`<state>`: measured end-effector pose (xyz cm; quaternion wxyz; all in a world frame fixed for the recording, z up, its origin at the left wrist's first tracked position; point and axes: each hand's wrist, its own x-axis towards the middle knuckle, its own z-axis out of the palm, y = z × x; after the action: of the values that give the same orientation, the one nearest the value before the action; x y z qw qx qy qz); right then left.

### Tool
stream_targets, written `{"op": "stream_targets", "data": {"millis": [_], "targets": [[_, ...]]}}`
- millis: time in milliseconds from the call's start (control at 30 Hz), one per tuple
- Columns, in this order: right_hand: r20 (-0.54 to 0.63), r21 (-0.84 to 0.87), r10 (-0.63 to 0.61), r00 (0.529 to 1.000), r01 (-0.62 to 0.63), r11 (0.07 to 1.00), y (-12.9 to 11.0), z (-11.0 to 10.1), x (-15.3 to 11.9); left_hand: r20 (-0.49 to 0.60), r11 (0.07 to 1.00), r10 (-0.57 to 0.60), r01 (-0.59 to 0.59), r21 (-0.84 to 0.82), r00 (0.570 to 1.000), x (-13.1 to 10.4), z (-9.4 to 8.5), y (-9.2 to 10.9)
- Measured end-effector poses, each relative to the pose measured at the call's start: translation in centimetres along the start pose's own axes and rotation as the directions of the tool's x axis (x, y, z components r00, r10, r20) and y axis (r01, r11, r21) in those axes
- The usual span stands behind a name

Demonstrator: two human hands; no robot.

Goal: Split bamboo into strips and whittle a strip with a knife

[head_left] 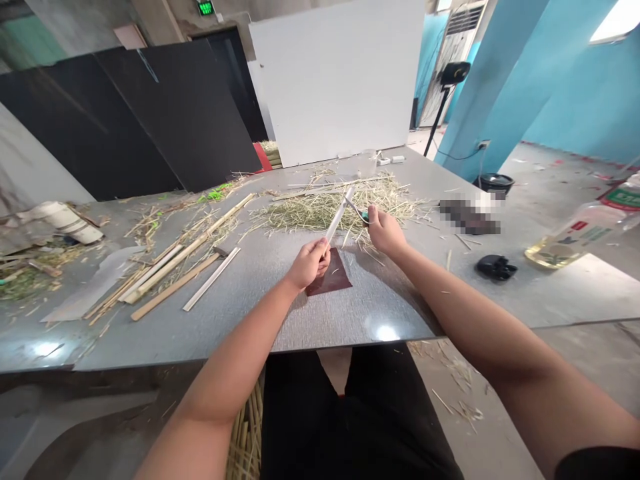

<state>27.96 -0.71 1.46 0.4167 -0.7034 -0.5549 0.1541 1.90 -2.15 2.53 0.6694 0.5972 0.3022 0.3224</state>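
Note:
A thin pale strip (339, 215) stands slanted up from my left hand (311, 263), whose fingers are wrapped round its lower end. My right hand (384, 230) is closed on the green-handled scissors (362, 215), and their blades touch or cross the strip near its top. Below my left hand a dark brown sheet (333, 275) lies on the grey table (250, 310). Behind both hands spreads a pile of thin straw-like pieces (305, 212).
Long wooden strips (190, 257) and a pale slat (211, 279) lie to the left. At right are a black object (496, 267), a clear bottle of yellowish liquid (560, 243) and a blurred dark item (470, 215). The table's front edge runs before my legs.

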Motion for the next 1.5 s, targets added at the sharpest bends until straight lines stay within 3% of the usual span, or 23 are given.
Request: {"op": "stream_targets", "data": {"millis": [133, 300, 633, 700, 800, 900, 1100, 1233, 1367, 1500], "targets": [[-0.019, -0.035, -0.012, 1.0, 0.011, 0.999, -0.7, -0.5, -0.4, -0.022, 0.998, -0.036, 0.037, 0.047, 0.999, 0.1, 0.0, -0.2], [-0.02, -0.089, -0.072, 0.997, 0.07, 0.994, -1.9, -1.1, -1.4, 0.036, 0.981, -0.132, 0.126, 0.15, 0.991, 0.2, 0.2, -0.9], [0.033, -0.05, -0.107, 0.994, 0.109, 0.993, -2.3, -0.8, -2.0, -0.038, 0.965, -0.112, 0.118, 0.235, 0.993, 0.3, -0.2, -1.0], [0.023, -0.032, -0.106, 0.994, 0.107, 0.994, -2.2, -0.8, -1.9, -0.081, 0.92, -0.049, 0.077, 0.383, 0.996, 0.4, -0.5, -1.3], [0.03, -0.017, -0.151, 0.988, 0.151, 0.988, -2.0, -0.6, -1.7, -0.084, 0.757, 0.103, -0.023, 0.653, 0.991, 0.3, -0.8, -1.6], [0.116, -0.035, -0.232, 0.966, 0.237, 0.971, -1.8, -0.4, -1.7, -0.087, 0.664, 0.166, -0.046, 0.746, 0.982, 0.1, -0.9, -1.5], [0.301, -0.069, -0.36, 0.883, 0.397, 0.915, -1.9, -0.8, -2.1, -0.207, 0.686, 0.344, -0.095, 0.721, 0.916, -0.4, -1.1, -0.4], [0.335, -0.053, -0.403, 0.852, 0.444, 0.894, -2.3, -1.4, -2.3, -0.256, 0.763, 0.401, -0.167, 0.624, 0.88, -0.3, -1.3, 0.1], [0.26, -0.021, -0.392, 0.883, 0.41, 0.912, -2.6, -1.8, -2.4, -0.277, 0.901, 0.316, -0.195, 0.389, 0.907, 0.1, -1.3, 0.2], [0.214, 0.032, -0.365, 0.906, 0.367, 0.93, -2.8, -1.5, -2.6, -0.207, 0.921, 0.273, -0.193, 0.338, 0.939, 0.4, -1.1, -0.2]]}}
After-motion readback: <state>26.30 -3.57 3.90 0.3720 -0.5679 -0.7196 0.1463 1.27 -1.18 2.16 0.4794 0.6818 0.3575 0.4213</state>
